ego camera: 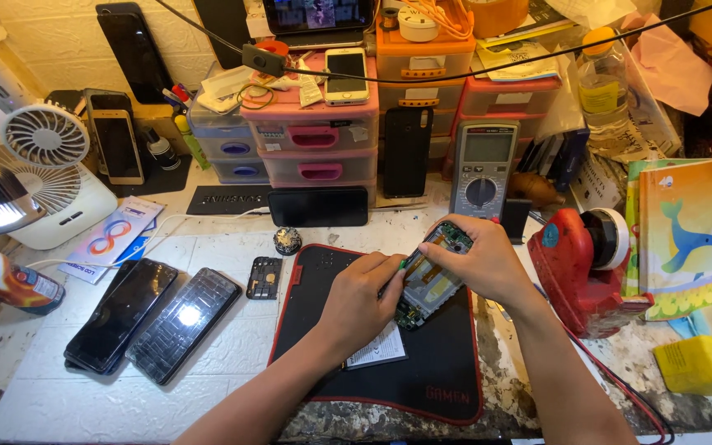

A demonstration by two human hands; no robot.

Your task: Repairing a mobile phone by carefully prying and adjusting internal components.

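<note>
Both hands work over a black rubber mat with a red border (442,387) that lies near the front edge of the white, stained desk (59,387). The opened smartphone with its green circuit board and orange inner parts showing (432,280) is tilted above the middle of this mat, one end up and away from the person. The right hand (488,262) holds the phone at its upper end, the fingers (442,251) closed over the top edge and side. The left hand (362,301) is at the left side of the phone; its fingers are pressed narrow together around a small green-tipped tool (403,265) that touches the phone's edge. A white paper label (381,346) lies on the mat, partly under the left hand. To the left of the mat, on the desk, there are two dark phone screens side by side (150,317) and a small black phone frame part (264,278). Behind the hands, near the back edge, stands a grey multimeter with a round dial (482,169), and a red tape dispenser (578,264) is at the right side.
</note>
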